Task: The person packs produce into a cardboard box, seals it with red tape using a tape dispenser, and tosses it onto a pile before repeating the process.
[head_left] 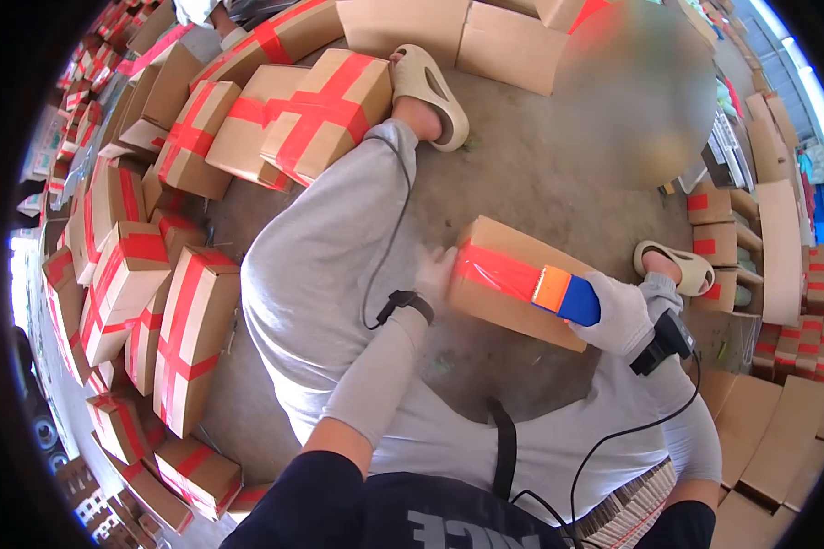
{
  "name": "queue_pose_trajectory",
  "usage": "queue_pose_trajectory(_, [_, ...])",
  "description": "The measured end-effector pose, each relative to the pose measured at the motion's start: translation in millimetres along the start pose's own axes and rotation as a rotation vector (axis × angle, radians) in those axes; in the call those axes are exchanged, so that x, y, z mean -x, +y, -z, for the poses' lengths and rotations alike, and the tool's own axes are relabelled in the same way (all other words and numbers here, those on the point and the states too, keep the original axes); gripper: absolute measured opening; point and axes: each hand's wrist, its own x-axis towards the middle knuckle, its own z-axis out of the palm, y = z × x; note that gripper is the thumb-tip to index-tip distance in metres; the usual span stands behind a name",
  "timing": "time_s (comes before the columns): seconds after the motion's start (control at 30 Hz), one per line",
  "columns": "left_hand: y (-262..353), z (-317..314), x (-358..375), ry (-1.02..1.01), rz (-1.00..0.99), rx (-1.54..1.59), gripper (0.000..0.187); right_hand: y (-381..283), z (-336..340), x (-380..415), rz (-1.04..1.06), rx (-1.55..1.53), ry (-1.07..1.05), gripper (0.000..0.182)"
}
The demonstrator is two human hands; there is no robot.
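A brown cardboard box (522, 317) lies on the floor between my legs, with a strip of red tape (496, 272) along its upper face. My right hand (618, 316), in a pale glove, is wrapped round a blue and orange tape dispenser (566, 295). The dispenser's orange end rests over the red strip, toward the box's right end. At the box's left end is my left hand (435, 274), also gloved and blurred; its fingers look stretched out against the cardboard. A black strap with a cable circles each wrist.
Taped boxes (330, 114) crowd the left and far left, some leaning on each other. Open cartons (723, 233) stand at the right, with flat cardboard (760, 430) below them. My sandalled feet flank the bare concrete floor (513, 137). A blurred patch hides the upper right.
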Motion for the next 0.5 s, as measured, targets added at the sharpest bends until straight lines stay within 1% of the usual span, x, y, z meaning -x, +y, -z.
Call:
queue_pose_trajectory(0.07, [6, 0, 16, 0.025, 0.004, -0.1, 0.057, -3, -1, 4, 0.015, -0.038, 0.012, 0.043])
queue_pose_trajectory(0.17, [97, 3, 57, -0.002, -0.277, -0.205, 0.063, 4, 2, 3, 0.022, -0.021, 0.026, 0.036])
queue_pose_trajectory(0.2, [107, -1, 63, -0.015, -0.369, -0.246, 0.066, 5, -1, 4, 0.018, -0.019, 0.022, 0.034])
queue_pose_trajectory(0.23, [100, -21, 63, 0.089, -0.93, -0.779, 0.066, 4, -2, 5, 0.04, -0.04, 0.061, 0.032])
queue_pose_trajectory(0.27, [107, -39, 79, -0.069, -1.032, -1.082, 0.067, 5, -2, 5, 0.008, -0.015, 0.024, 0.034])
queue_pose_trajectory(0.33, [101, -50, 88, -0.028, -1.11, -1.427, 0.065, -5, 0, -4, -0.062, 0.009, -0.11, 0.053])
queue_pose_trajectory(0.37, [92, -57, 82, 0.024, -1.113, -1.414, 0.065, -9, 2, -16, -0.101, 0.108, -0.177, 0.052])
queue_pose_trajectory(0.4, [93, -59, 80, 0.025, -1.107, -1.384, 0.065, -15, 2, -28, -0.14, 0.2, -0.245, 0.052])
queue_pose_trajectory(0.43, [92, -58, 80, 0.015, -1.098, -1.363, 0.065, -35, 13, -38, -0.136, 0.25, -0.32, 0.051])
queue_pose_trajectory(0.47, [90, -58, 82, -0.003, -1.102, -1.341, 0.065, -47, 6, -52, -0.17, 0.31, -0.428, 0.048])
queue_pose_trajectory(0.5, [92, -58, 82, -0.009, -1.108, -1.308, 0.064, -39, 9, -49, -0.131, 0.281, -0.43, 0.045])
